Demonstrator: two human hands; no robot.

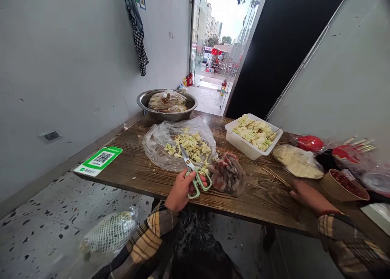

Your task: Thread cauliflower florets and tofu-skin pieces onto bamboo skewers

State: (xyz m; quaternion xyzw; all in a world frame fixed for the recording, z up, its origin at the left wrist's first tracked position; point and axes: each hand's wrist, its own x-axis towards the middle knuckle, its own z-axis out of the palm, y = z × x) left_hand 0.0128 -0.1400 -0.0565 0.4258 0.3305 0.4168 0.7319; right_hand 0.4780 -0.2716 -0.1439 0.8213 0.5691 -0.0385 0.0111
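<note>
My left hand [181,191] grips the green handles of a pair of kitchen scissors [193,174], whose blades point away over a clear plastic sheet [158,142] heaped with cut cabbage pieces [190,145]. Right beside the scissors lies a clear bag of raw meat [228,174]. My right hand [306,194] rests on the wooden table [137,165] near its front edge, fingers curled at the ends of some bamboo skewers [276,175]. Whether they pinch a skewer is unclear.
A white tub of skewered cabbage [254,134] stands behind the meat. A metal basin with bagged food [167,102] sits at the far end. Bags, a red-lidded container [310,142] and a paper bowl of chili [344,183] crowd the right. A QR-code sign [99,160] lies at the left corner.
</note>
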